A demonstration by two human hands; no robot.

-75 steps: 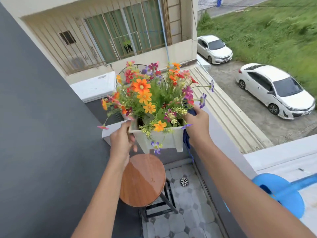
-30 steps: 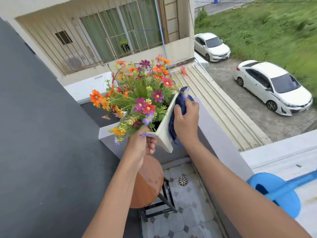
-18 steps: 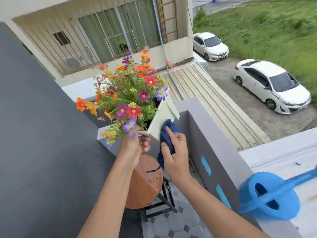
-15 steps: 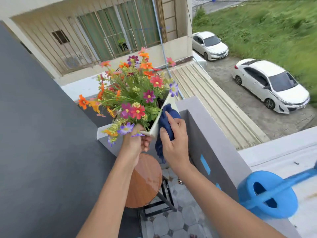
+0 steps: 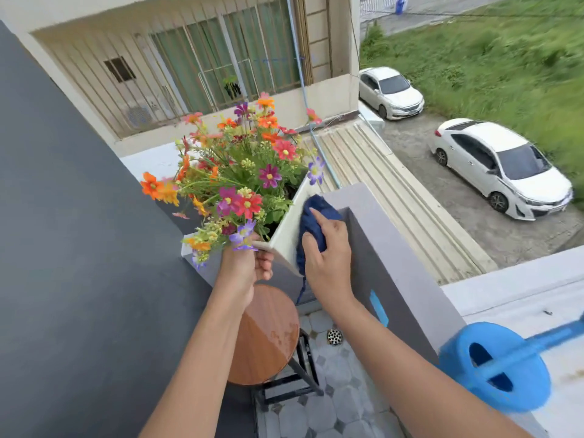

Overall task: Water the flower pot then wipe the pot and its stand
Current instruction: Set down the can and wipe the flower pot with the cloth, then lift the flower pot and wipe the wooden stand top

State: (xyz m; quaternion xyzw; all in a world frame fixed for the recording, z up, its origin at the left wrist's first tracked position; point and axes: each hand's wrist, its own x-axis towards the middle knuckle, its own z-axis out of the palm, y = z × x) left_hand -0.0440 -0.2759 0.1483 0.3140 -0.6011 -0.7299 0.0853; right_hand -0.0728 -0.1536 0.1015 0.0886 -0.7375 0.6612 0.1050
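Right hand [image 5: 328,251] presses blue cloth [image 5: 313,222] flat against right side wall of white pot [image 5: 286,232], which left hand [image 5: 243,263] grips tilted leftward, aloft above wooden stool [image 5: 265,336]; wall's long axis runs away from wrist.

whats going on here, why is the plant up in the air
A person is cleaning a flower pot on a balcony. The left hand holds the white pot tilted above its round wooden stool, while the right hand presses a dark blue cloth against the pot's side. A blue watering can sits on the ledge at right.
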